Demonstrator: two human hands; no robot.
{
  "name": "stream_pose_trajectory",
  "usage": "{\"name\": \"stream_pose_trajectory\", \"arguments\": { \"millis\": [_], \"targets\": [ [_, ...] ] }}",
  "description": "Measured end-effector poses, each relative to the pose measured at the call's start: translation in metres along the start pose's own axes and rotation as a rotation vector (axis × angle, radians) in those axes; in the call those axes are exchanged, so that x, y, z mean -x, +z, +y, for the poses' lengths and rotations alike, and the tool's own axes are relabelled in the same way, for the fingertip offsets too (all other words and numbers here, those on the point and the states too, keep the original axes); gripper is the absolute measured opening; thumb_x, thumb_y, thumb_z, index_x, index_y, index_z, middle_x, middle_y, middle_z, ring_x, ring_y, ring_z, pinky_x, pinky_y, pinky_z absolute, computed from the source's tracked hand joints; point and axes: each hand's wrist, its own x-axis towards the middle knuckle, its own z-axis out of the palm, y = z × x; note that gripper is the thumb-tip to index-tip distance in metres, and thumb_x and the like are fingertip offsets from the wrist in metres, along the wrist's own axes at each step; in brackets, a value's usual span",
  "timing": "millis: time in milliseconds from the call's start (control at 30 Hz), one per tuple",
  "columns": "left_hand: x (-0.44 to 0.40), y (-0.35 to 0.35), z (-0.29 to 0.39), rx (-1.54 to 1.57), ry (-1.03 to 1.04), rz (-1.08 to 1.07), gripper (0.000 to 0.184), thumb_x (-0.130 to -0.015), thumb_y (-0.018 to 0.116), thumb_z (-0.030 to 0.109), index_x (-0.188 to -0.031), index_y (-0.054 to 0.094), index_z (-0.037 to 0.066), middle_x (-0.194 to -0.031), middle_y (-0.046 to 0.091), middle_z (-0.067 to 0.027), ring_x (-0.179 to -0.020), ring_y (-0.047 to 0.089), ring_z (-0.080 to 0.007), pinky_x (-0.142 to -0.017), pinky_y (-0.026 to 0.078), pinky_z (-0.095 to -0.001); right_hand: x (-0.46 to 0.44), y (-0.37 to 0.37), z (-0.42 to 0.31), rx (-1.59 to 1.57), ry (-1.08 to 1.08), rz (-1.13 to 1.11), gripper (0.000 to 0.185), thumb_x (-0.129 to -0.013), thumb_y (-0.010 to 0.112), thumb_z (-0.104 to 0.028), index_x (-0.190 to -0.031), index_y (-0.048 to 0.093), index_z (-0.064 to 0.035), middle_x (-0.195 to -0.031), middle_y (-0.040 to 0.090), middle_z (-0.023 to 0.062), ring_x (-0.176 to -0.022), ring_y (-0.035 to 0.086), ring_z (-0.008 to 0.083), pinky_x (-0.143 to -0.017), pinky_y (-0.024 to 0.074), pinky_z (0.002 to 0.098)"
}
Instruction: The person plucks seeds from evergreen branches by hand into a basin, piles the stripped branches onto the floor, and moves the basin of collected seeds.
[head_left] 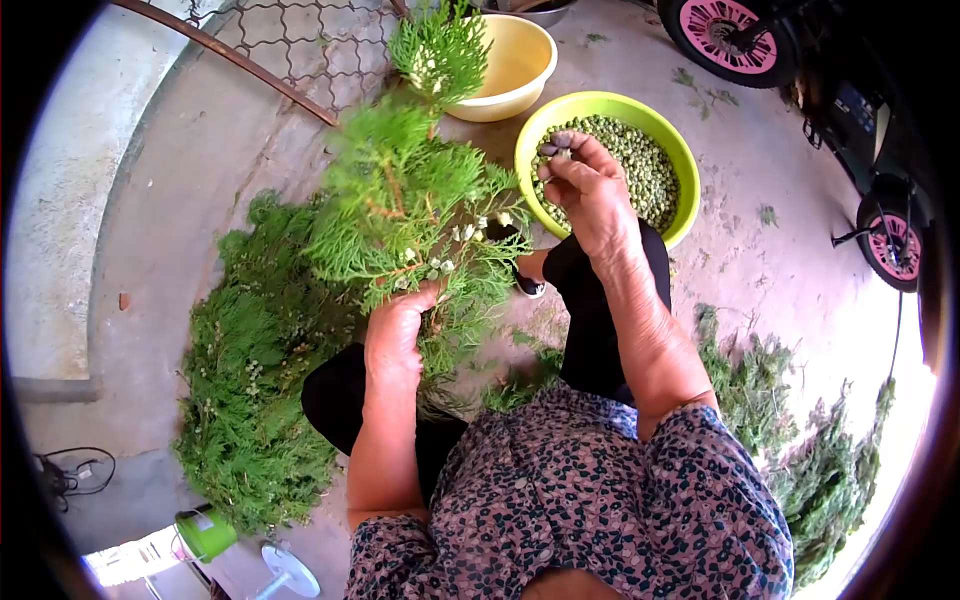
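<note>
The concrete floor (740, 270) is pretty open out to the right of the right fingers, past the bowl, just stray sprigs until you hit a pink-rimmed wheel (703, 27). Other side's tighter: a big heap of cut greenery (260, 400) sits just left of the left fingers. The leafy branch (395, 200) goes out from the left fingers, long axis running forward, away from the person, with its bushy tip pointing at the cream basin (515, 60) and overlapping its left rim from this angle. Foliage is kinda blurry in spots. The lime-green bowl (687, 165) is below the right fingers, left side of the rim closest to them. Left hand (395, 330) reaches straight forward, wrapped round the branch's near end, fingertips partly lost in leaves. Right hand (595, 195) reaches forward too, fingers curled left and narrowed in toward the thumb; can't tell if anything's pinched there. Tiniest bits: pale cones (465, 232) on the branch between both sets of fingers, plus loads of round green ones in the bowl.
</note>
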Motion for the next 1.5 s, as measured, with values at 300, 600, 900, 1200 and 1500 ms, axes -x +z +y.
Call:
{"name": "stream_pose_trajectory", "arguments": {
  "millis": [300, 600, 900, 1200, 1500],
  "targets": [
    [0.024, -0.005, -0.006, -0.042, 0.084, -0.068, 0.041, -0.067, 0.060, -0.005, -0.103, 0.043, -0.004, -0.091, 0.060, -0.0134, -0.085, 0.058, -0.0199, -0.081, 0.043, -0.0302, 0.028, 0.003, 0.004, 0.950, -0.444, -0.535, 0.025, -0.073, 0.066, -0.019, -0.087, 0.061, 0.0012, -0.079, 0.060, 0.0159, -0.072, 0.058, 0.0213, -0.065, 0.0448, 0.0317],
    [0.037, -0.038, -0.017, -0.021, 0.050, -0.038, 0.067, -0.067, 0.063, -0.003, -0.116, 0.016, -0.006, -0.094, 0.060, -0.0167, -0.086, 0.057, -0.0201, -0.083, 0.040, -0.0318, 0.037, 0.008, 0.039, 0.356, -0.032, -0.231, 0.018, -0.081, 0.060, -0.017, -0.076, 0.060, 0.0007, -0.066, 0.054, -0.0024, -0.063, 0.045, 0.0068, -0.059, 0.0404, 0.0243],
    [0.066, -0.042, -0.018, -0.079, 0.120, 0.014, 0.032, -0.065, 0.060, -0.007, -0.097, 0.054, -0.005, -0.087, 0.062, -0.0122, -0.077, 0.060, -0.0181, -0.075, 0.046, -0.0286, 0.060, 0.023, 0.057, 0.904, -0.531, -0.585, 0.038, -0.074, 0.067, -0.028, -0.060, 0.049, 0.0028, -0.054, 0.045, 0.0135, -0.049, 0.041, 0.0290, -0.049, 0.0371, 0.0380],
    [0.060, -0.057, -0.049, 0.007, 0.097, 0.036, 0.030, -0.066, 0.060, -0.004, -0.096, 0.055, -0.005, -0.088, 0.062, -0.0119, -0.076, 0.060, -0.0169, -0.072, 0.046, -0.0277, 0.081, 0.040, 0.069, 0.475, 0.123, -0.531, 0.021, -0.078, 0.063, -0.015, -0.094, 0.062, -0.0007, -0.070, 0.060, 0.0032, -0.064, 0.054, 0.0087, -0.061, 0.0452, 0.0257],
    [0.061, -0.054, -0.062, -0.009, 0.076, 0.027, 0.030, -0.066, 0.062, -0.002, -0.095, 0.057, -0.007, -0.087, 0.062, -0.0114, -0.076, 0.059, -0.0168, -0.072, 0.045, -0.0265, 0.081, 0.033, 0.096, 0.425, 0.249, -0.493, 0.018, -0.077, 0.063, -0.014, -0.091, 0.062, -0.0022, -0.070, 0.060, 0.0013, -0.058, 0.051, 0.0074, -0.053, 0.0423, 0.0233]
  ]
}}
